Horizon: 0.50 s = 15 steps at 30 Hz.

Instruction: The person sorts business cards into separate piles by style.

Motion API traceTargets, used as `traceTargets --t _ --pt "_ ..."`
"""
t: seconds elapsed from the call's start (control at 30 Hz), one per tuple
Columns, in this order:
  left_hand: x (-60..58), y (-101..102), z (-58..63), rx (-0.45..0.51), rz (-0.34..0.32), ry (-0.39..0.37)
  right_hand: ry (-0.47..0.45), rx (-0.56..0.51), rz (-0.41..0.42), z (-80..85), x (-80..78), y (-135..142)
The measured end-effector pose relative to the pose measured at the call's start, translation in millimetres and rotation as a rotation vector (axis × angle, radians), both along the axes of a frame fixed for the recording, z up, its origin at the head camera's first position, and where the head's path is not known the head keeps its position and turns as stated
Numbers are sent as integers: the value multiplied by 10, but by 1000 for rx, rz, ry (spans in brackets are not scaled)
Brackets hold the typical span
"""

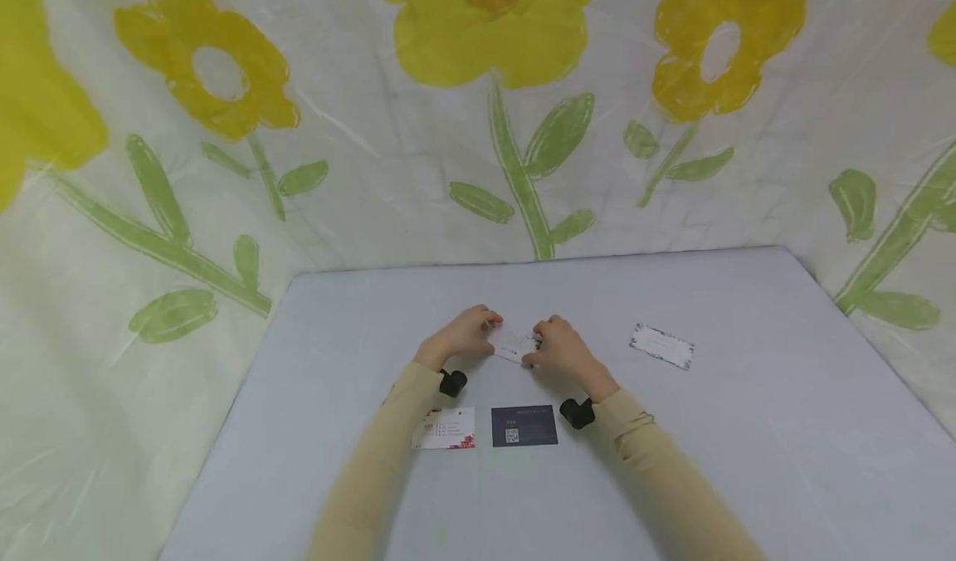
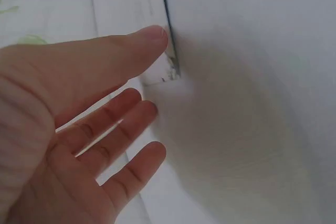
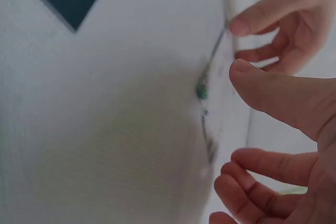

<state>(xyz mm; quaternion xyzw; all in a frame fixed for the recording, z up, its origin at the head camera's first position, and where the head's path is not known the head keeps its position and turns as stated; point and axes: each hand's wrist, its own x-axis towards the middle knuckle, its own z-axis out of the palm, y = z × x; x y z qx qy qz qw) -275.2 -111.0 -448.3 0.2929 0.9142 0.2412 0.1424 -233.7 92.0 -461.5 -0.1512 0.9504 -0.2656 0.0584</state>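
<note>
A white card [image 1: 510, 344] with printing and a floral edge lies between my two hands, slightly tilted in the head view. My left hand [image 1: 474, 332] grips its left end, the thumb [image 2: 155, 36] at the near edge; the other fingers hang loosely curved. At the right end my right hand [image 1: 562, 348] holds the card, thumb and forefinger spanning its short side. Part of this end is hidden by the fingers. In the right wrist view the card's green-marked corner [image 3: 202, 92] shows close to the right thumb [image 3: 244, 72].
Nearer me lie a dark blue card [image 1: 532, 430] with a QR code and a white card [image 1: 456, 430] with red flowers, partly covered by the left sleeve. Another floral-edged white card [image 1: 662, 346] lies at the right on the pale table [image 1: 747, 445]. A flower-painted curtain [image 1: 418, 171] hangs behind.
</note>
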Motion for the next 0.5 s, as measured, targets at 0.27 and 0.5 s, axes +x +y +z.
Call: traceTargets --t 0.27,0.5 --pt "-84 4 -66 -43 -19 11 36 49 -24 -58 42 -81" --pt "-106 0 -58 -13 -43 15 13 33 -29 -31 26 -74"
